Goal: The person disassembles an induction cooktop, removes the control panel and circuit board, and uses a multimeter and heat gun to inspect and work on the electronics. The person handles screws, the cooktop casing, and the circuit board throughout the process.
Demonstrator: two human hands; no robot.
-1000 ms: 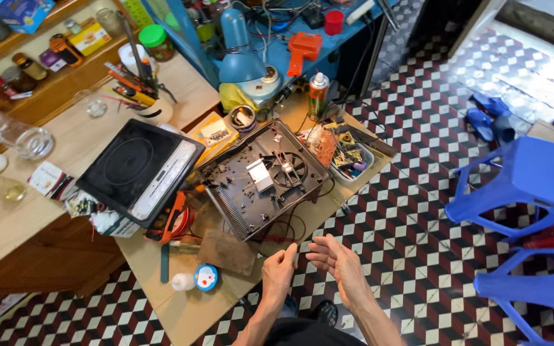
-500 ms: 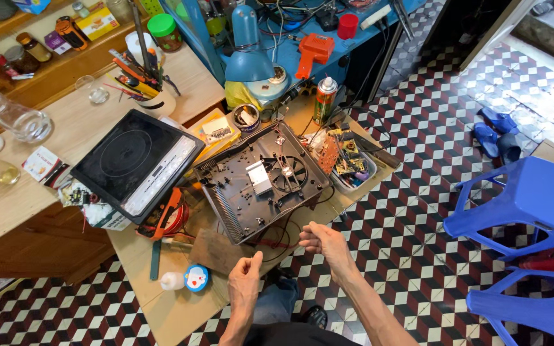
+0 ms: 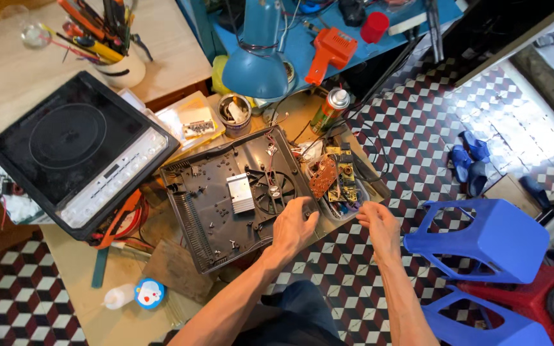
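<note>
Opened cooktop housing [image 3: 226, 198], a dark plastic shell with fan and metal heatsink showing, lies on the wooden workbench [image 3: 97, 301] beside the intact black induction cooktop [image 3: 72, 150]. Left hand [image 3: 293, 225] rests spread on the housing's near right corner, fingers loose, gripping nothing. Right hand [image 3: 379, 227] hovers just beside a tray of circuit boards [image 3: 335, 179]; its fingertips curl downward, and whether they pinch anything cannot be told.

cooker base shell [image 3: 226, 198]: matt dark plastic | heat sink [image 3: 241, 193]: ribbed bright metal | cooktop panel [image 3: 65, 144], upper left: glossy black glass | bench [image 3: 123, 314]: bare matt wood
</note>
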